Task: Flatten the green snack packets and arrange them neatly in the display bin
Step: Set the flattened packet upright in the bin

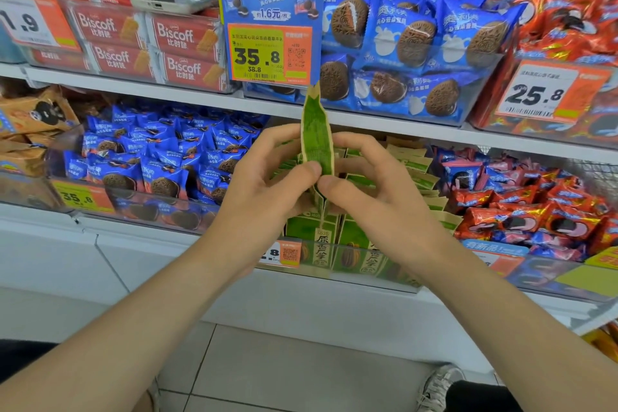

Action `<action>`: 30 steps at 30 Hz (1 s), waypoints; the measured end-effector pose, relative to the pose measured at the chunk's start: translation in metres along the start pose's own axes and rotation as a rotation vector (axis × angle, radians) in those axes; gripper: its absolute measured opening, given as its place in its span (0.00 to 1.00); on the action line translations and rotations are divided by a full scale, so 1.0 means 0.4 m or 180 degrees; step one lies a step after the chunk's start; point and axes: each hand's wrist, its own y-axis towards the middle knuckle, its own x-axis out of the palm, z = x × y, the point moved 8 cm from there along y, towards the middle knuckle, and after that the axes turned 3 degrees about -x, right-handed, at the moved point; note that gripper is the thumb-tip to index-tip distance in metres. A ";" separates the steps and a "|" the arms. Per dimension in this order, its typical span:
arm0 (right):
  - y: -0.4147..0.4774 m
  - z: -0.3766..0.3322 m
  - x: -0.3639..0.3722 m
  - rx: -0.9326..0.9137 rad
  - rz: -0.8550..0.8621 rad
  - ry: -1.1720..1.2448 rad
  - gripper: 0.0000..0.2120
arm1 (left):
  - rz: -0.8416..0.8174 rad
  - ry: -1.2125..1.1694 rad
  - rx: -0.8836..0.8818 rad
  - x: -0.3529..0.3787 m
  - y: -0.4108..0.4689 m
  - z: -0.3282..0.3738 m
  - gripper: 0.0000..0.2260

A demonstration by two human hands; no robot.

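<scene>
Lower shelf (pixel 150 237): the display bin (pixel 368 249) sits at its front edge, between blue and red cookie bins.
Binned packets (pixel 416 174): green-and-tan, standing in rows, just behind and below my hands.
Left hand (pixel 264 191): thumb pinches the held packet low down, fingers curled behind it.
Right hand (pixel 374 191): same pinch from the other side; both hands equally near.
Held packet (pixel 316 130): long axis upright, thin edge towards me, above the bin's middle.
Next move: I judge pressing flat, then lowering straight down.
Writing: price card (pixel 257 55) "35.8"; "Biscoff" boxes (pixel 174 35); another tag (pixel 535 94) "25.8".
</scene>
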 end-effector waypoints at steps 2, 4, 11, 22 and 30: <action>-0.001 0.000 -0.009 -0.0024 0.0169 -0.0036 0.15 | -0.0068 0.0162 0.0053 0.008 -0.003 0.006 0.16; -0.004 0.013 -0.025 0.0102 0.0470 0.0122 0.11 | -0.0144 0.0376 0.0112 0.016 -0.008 0.011 0.16; -0.019 0.025 -0.030 -0.0290 0.0654 -0.0775 0.11 | 0.0423 0.1114 0.0296 -0.014 -0.029 0.000 0.06; -0.030 0.047 -0.009 -0.0113 0.0586 -0.0533 0.10 | 0.0707 0.1041 0.0250 -0.034 -0.040 0.002 0.04; -0.022 0.032 -0.008 -0.0013 0.0462 -0.0448 0.06 | 0.0994 0.0705 0.0314 -0.061 -0.035 0.002 0.04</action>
